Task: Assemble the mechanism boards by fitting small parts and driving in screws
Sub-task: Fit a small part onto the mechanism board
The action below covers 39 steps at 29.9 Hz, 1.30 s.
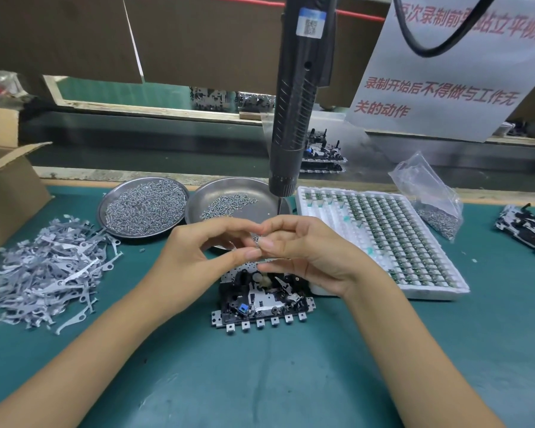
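Observation:
A black and silver mechanism board (261, 299) lies on the green mat in front of me. Just above its far edge my left hand (198, 251) and my right hand (303, 251) meet fingertip to fingertip. Both pinch a tiny metal part (258, 241) between thumb and fingers; I cannot make out its shape. An electric screwdriver (294, 103) hangs from above, its bit pointing down just behind my hands.
Two round metal dishes of screws (142, 208) (229, 202) sit behind my hands. A heap of flat metal levers (47, 270) lies left, beside a cardboard box (3, 193). A white tray of small parts (380, 236), a bag of screws (430, 196) and more boards (525, 228) are right.

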Tool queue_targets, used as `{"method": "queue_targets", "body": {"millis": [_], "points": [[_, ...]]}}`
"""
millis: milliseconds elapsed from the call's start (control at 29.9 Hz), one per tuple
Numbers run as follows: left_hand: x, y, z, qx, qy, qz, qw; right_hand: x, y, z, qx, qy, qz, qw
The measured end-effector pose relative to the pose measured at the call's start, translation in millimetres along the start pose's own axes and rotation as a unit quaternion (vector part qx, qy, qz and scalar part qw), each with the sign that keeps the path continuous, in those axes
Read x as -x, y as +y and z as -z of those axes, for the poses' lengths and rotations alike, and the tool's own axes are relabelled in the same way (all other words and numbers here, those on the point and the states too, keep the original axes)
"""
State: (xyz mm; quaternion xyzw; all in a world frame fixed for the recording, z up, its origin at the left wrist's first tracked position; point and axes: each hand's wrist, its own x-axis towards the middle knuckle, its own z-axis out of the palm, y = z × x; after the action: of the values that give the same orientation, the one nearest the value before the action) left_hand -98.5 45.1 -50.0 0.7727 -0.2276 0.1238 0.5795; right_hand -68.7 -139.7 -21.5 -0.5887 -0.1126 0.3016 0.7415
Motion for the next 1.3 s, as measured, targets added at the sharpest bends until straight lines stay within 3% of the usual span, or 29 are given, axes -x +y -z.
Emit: {"method": "queue_targets", "body": {"millis": [200, 334, 401, 501, 568, 701, 868, 1135, 1169, 1202, 1302], "points": [[3, 0, -7, 0.031, 0.019, 0.02, 0.999, 0, -1, -1, 0.016, 0.028, 0.004, 0.999], [4, 2, -14, 0.06, 0.072, 0.052, 0.994, 12, -13, 13, 0.185, 0.115, 0.055, 0.974], [4, 1, -19, 0.077, 0.11, 0.081, 0.988, 26, -24, 36, 0.289, 0.213, 0.087, 0.929], [7, -2, -27, 0.099, 0.16, 0.108, 0.976, 53, -35, 78, 0.475, 0.316, 0.066, 0.819], [9, -2, -32, 0.101, 0.18, 0.113, 0.972, 67, -34, 95, 0.567, 0.298, 0.024, 0.768], [9, -4, -36, 0.095, 0.209, 0.114, 0.967, 70, -25, 105, 0.616, 0.25, -0.005, 0.747], [10, -4, -36, 0.093, 0.206, 0.115, 0.967, 58, -20, 106, 0.718, 0.242, 0.006, 0.653], [11, -4, -37, 0.096, 0.195, 0.115, 0.969, 56, -25, 98, 0.81, 0.233, -0.017, 0.539], [12, -4, -38, 0.094, 0.192, 0.112, 0.97, 58, -28, 97, 0.801, 0.239, 0.003, 0.548], [12, -3, -38, 0.093, 0.189, 0.108, 0.972, 61, -32, 94, 0.767, 0.25, 0.036, 0.589], [12, -3, -39, 0.084, 0.173, 0.098, 0.977, 63, -33, 67, 0.491, 0.258, 0.122, 0.823]]}}
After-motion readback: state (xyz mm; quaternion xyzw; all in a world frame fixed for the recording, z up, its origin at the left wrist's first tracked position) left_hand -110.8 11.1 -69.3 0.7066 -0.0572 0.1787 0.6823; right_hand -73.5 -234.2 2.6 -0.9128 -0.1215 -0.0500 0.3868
